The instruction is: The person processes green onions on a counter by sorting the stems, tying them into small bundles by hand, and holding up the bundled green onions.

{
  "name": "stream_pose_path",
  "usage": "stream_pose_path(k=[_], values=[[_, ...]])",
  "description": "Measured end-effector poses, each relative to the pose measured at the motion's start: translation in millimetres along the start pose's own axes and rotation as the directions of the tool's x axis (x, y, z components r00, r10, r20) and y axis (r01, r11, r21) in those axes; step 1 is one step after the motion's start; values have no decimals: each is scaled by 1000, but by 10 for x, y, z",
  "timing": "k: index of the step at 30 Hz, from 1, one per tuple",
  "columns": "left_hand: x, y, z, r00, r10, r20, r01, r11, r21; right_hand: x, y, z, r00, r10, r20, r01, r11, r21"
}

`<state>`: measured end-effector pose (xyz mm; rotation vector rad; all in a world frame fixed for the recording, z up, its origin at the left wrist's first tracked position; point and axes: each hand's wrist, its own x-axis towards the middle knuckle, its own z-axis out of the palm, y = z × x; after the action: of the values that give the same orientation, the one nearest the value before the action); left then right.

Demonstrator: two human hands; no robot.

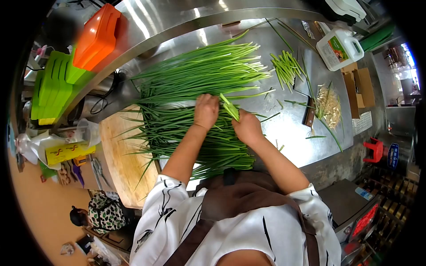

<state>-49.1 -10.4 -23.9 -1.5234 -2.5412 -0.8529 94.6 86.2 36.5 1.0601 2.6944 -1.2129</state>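
My right hand [247, 127] is closed around a small bunch of pale green chive stalks [230, 106], whose ends point up and left. Close beside it, my left hand [207, 111] has its fingers curled down over the chives; exactly what they grip is partly hidden. Beneath both hands lies a dark green heap of long garlic chives [191, 137]. Farther back, a second heap of chives [199, 71] has its pale stem ends toward the right. Right of that is a pile of short cut stalks [286, 67].
A cleaver [309, 111] with a brown handle lies on the steel table [288, 137], near a pile of trimmings [329, 106]. At the left is a wooden board [124, 153]. A white jug [339, 49] stands back right. Behind at lower left is another person [104, 213].
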Motion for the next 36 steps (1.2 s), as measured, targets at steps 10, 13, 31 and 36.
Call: stream_pose_path(k=[10, 13, 31, 36], values=[[40, 239, -202, 984, 141, 109, -125, 982, -138, 699, 813, -150, 797, -554, -239, 401, 783, -476], [61, 266, -131, 985, 160, 66, -149, 977, -153, 658, 725, -175, 881, -459, -110, 373, 820, -434], [265, 389, -36, 930, 360, 72, -343, 923, -176, 214, 502, -153, 992, -80, 96, 36, 921, 389], [398, 238, -82, 990, 130, -62, -134, 989, -68, -109, 290, -189, 986, -14, 167, -91, 791, 604]])
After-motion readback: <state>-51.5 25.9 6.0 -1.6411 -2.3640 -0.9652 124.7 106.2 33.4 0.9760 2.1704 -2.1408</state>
